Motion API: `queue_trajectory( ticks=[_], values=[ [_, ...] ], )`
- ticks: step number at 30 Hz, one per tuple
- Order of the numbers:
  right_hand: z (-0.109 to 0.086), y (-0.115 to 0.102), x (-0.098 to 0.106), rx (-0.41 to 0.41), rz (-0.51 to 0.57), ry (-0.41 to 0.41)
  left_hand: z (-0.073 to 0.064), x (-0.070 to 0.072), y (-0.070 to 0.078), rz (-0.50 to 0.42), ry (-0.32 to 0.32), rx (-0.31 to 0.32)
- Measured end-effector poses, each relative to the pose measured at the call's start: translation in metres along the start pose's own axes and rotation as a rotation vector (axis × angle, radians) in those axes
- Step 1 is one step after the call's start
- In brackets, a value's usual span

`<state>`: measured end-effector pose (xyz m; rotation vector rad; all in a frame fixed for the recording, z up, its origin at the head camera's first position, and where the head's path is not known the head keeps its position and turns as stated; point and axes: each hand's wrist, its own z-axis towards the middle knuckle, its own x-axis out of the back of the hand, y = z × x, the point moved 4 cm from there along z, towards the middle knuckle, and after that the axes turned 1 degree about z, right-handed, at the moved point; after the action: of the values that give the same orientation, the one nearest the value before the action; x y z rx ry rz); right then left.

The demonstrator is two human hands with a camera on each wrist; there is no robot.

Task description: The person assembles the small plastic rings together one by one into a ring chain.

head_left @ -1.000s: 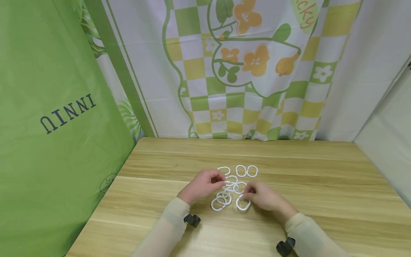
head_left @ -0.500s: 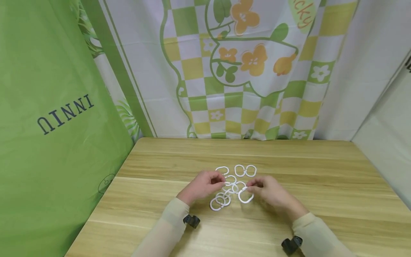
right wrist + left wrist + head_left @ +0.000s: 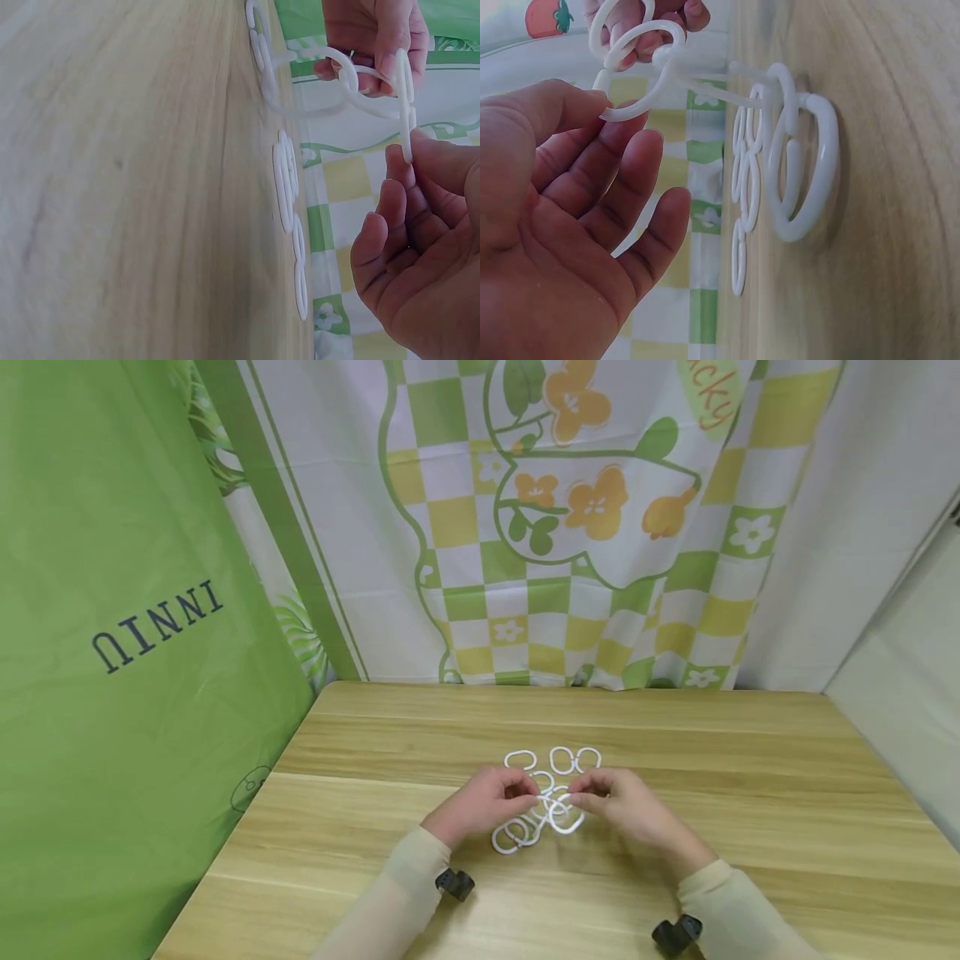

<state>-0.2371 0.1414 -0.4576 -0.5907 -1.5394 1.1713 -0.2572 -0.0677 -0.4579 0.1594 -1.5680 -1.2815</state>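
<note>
My left hand (image 3: 480,803), at the middle of the table, pinches a white plastic C-shaped link (image 3: 639,111) between thumb and fingertips. Other links hang from it and trail down to the table, including a large-looking link (image 3: 829,150) in the left wrist view. Facing it, my right hand (image 3: 633,810) pinches a second link (image 3: 406,97), held upright in the right wrist view. The two held links overlap between my hands; whether they are hooked together I cannot tell. The gap in the right hand's link is partly hidden by fingers.
Behind the hands a single link (image 3: 521,752) lies flat, beside a pair of links (image 3: 561,748) lying side by side. A wooden table (image 3: 750,793) carries everything. A patterned curtain (image 3: 540,568) hangs at its back edge, and green fabric (image 3: 150,735) at its left.
My right hand has lifted its link from the table and brought it left toward the left hand. The left hand has shifted slightly right, raising its link so that the two overlap.
</note>
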Motion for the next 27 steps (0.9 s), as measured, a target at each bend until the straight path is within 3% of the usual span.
queue_trajectory(
  ticks=[8,20,27],
  values=[
    [0.003,0.005,-0.004,0.028,0.013,-0.021,0.002,-0.006,0.002,-0.006,-0.024,-0.033],
    [0.001,0.007,-0.011,0.024,0.116,-0.052,-0.002,-0.007,0.001,0.007,-0.020,0.002],
    [0.001,0.006,-0.012,0.016,0.108,-0.043,-0.001,-0.006,0.004,0.000,-0.010,0.002]
  ],
)
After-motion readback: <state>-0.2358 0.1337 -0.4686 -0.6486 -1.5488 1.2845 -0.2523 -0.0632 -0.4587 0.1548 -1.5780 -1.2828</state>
